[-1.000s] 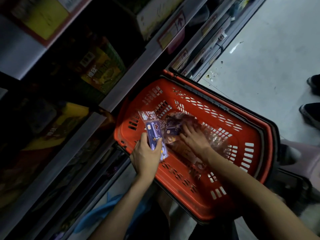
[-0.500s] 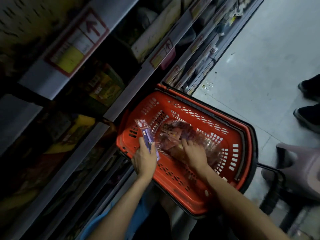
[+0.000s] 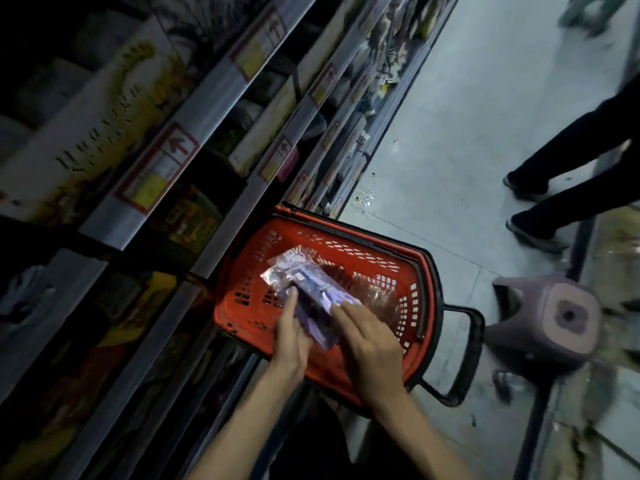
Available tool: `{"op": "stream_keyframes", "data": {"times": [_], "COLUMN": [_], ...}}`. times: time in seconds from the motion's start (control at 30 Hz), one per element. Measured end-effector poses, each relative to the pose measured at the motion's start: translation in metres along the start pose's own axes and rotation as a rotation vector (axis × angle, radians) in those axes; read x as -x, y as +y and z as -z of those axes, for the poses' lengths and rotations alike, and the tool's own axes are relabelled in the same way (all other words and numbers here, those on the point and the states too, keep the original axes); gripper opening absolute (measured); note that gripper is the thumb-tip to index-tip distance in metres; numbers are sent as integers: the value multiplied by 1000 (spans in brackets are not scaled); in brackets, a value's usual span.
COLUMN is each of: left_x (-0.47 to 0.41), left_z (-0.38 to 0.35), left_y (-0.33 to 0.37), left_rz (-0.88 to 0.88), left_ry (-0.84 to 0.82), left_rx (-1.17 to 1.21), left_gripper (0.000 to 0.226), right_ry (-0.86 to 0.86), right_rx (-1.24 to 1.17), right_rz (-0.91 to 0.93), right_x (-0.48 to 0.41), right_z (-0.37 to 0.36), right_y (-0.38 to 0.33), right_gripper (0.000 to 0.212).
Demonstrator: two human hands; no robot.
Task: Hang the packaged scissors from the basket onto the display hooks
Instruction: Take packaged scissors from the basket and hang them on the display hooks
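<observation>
The packet of scissors (image 3: 304, 282), purple-printed and clear-fronted, is held tilted over the near left part of the basket (image 3: 242, 271), its top end pointing toward the basket's far left corner. More than one packet may be stacked there, but motion blur prevents a count. It is grasped from the near side by the left hand (image 3: 291, 337), one finger laid straight along its top. The fingers of the right hand (image 3: 370, 344) are laid almost straight on the packet's near right edge; whether that hand grips it cannot be told. Crumpled clear wrapping is seen on the basket's floor toward its right end. The red basket stands on the floor (image 3: 467, 150) against the foot of the shelves (image 3: 214, 109), its black handle (image 3: 465, 358) lowered to the right. A plastic stool (image 3: 554, 317) stands near that handle, and a person's legs (image 3: 571, 161) are seen further off.
</observation>
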State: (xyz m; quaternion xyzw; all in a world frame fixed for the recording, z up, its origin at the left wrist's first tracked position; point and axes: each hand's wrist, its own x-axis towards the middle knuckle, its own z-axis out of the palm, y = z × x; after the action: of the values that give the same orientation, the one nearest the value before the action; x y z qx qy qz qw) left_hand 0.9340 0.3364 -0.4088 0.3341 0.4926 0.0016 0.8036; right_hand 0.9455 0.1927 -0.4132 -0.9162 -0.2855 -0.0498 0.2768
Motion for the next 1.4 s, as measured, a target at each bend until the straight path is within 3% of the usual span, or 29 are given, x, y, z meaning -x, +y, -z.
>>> {"op": "stream_keyframes", "data": {"times": [0.07,0.2,0.33,0.5,0.63,0.73,0.8,0.93,1.13,1.27,1.4], "left_x": [13,25,37,75,134,181,215,279,349,376,395], "left_z": [-11,-23,-25,-47,-78,-95,-104,-124,-162,-193,-223], "left_y": [5,3,1,-15,-50,-91,-123,-182,-238,-267,-299], "left_rz": [-2,-151,-261,-274,-220,-246,-271,-276,-555,-486,-275], "left_ry": [-111,-71,-101,-339,-576,-683,-738,-886,-1150,-1289,-1412], "left_rx": [52,-116,-274,-412,-543,-738,-843,-931,-1128,-1215,-1243], "left_gripper": [54,22,16,19,25,25,14,25,18,16,18], "right_ry": [16,-86,-30,179,310,425,520,720,1003,1152,1306], "right_rx": [63,33,35,-102,-545,-697,-702,-666,-487,-384,-261], "right_rz": [95,129,103,-260,-664,-746,-751,-805,-915,-1053,-1158], "right_x": [6,21,29,32,58,103,142,226,328,379,426], "right_z": [6,35,81,147,202,246,271,311,368,392,406], "right_y": [-5,-9,1,20,33,39,45,57,62,66,60], "right_gripper": [36,51,50,42,55,57,44,29,20,13,20]}}
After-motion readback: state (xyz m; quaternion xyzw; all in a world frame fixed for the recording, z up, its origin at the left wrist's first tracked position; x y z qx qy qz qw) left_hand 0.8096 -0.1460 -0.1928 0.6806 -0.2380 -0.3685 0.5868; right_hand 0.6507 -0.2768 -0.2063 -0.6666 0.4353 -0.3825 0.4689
